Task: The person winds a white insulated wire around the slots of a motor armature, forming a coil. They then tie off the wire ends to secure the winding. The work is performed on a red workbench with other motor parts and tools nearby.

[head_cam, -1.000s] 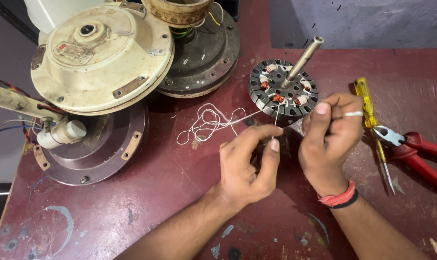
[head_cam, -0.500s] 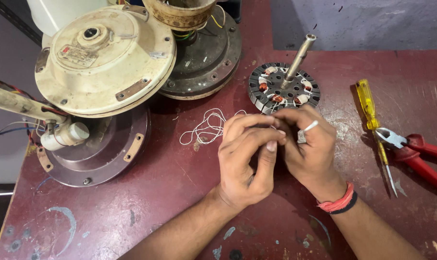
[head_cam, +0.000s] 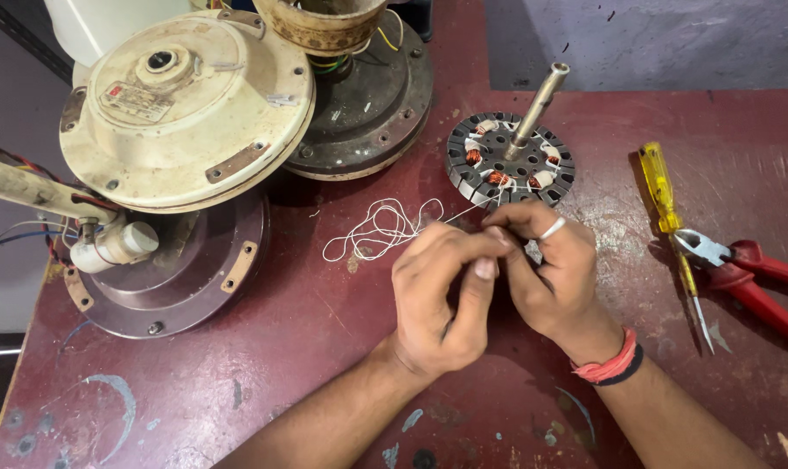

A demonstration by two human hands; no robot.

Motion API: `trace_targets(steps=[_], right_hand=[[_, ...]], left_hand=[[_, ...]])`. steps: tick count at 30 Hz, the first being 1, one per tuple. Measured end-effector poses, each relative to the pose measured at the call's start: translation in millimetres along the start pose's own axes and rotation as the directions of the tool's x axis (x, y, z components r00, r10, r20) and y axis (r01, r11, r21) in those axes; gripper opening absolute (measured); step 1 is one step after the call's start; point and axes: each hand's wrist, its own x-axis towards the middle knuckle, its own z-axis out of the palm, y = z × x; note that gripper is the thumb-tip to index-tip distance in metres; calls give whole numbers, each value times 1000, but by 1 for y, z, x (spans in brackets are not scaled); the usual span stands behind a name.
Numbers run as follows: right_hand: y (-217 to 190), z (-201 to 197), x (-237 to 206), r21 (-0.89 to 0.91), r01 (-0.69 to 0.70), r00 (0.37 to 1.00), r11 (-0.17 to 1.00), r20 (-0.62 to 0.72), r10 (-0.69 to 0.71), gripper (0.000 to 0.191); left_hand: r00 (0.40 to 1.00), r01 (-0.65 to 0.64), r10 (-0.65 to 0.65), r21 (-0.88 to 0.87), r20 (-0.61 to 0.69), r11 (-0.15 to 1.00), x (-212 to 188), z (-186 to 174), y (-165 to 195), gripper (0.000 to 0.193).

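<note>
My left hand point(head_cam: 441, 300) and my right hand point(head_cam: 550, 269) meet fingertip to fingertip just in front of a round fan stator point(head_cam: 508, 169) with copper windings and an upright steel shaft point(head_cam: 537, 102). Both pinch a thin white thread point(head_cam: 385, 227) that loops loosely on the maroon table point(head_cam: 263, 382) to the left and runs up toward the stator. A silver ring sits on a finger of my right hand, and a red and black band wraps its wrist.
A cream fan motor housing point(head_cam: 185, 108) lies at the back left on a dark cover point(head_cam: 177, 274). Another dark housing point(head_cam: 368, 95) stands behind. A yellow-handled screwdriver point(head_cam: 667, 213) and red-handled pliers point(head_cam: 750, 274) lie at the right.
My right hand has come down from the stator and closed against my left hand. Both hands now pinch the thread together, slightly nearer the stator.
</note>
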Motion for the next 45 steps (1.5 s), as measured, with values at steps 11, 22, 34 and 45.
trace_targets(steps=[11, 22, 34, 45], right_hand=[[9, -5, -6, 137, -33, 999, 990, -20, 36, 11], [15, -2, -11, 239, -65, 993, 969, -82, 87, 12], [18, -3, -8, 286, 16, 991, 958, -133, 23, 12], [-9, -1, 12, -430, 147, 978, 891, -70, -195, 30]], left_hand=[[954, 282, -298, -342, 5, 896, 4, 12, -8, 15], [935, 354, -355, -36, -9, 934, 3, 15, -17, 11], [850, 505, -515, -108, -108, 856, 8, 17, -16, 12], [877, 441, -472, -236, -91, 866, 5, 18, -22, 12]])
